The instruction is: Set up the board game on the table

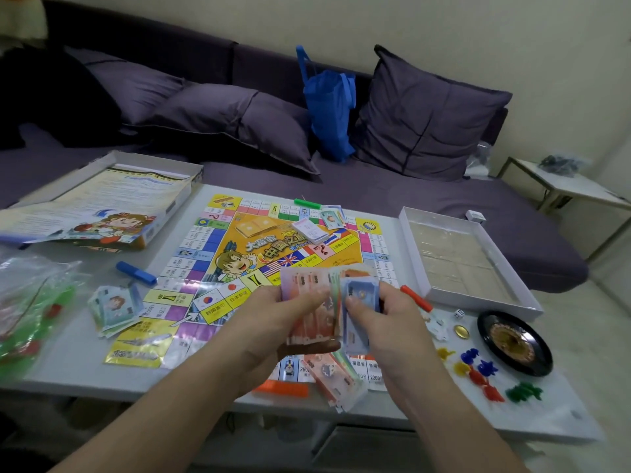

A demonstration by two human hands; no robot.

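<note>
The colourful game board (239,254) lies flat on the white table (82,367). Above its near edge my left hand (273,322) grips a fanned stack of pink and orange play money (307,295). My right hand (386,319) pinches a blue banknote (362,295) at the right side of that fan. More banknotes lie in a pile (338,377) under my hands, another pile (114,308) sits left of the board, and a third (333,216) rests on the board's far side beside a white card deck (310,230).
The box lid with rule sheet (99,203) sits far left; the open white box tray (461,261) sits right. A black roulette wheel (515,343), dice (459,314), coloured pawns (478,370), blue (136,273), orange (281,389), red (416,298) and green (307,203) holders surround the board. A plastic bag (30,312) lies left.
</note>
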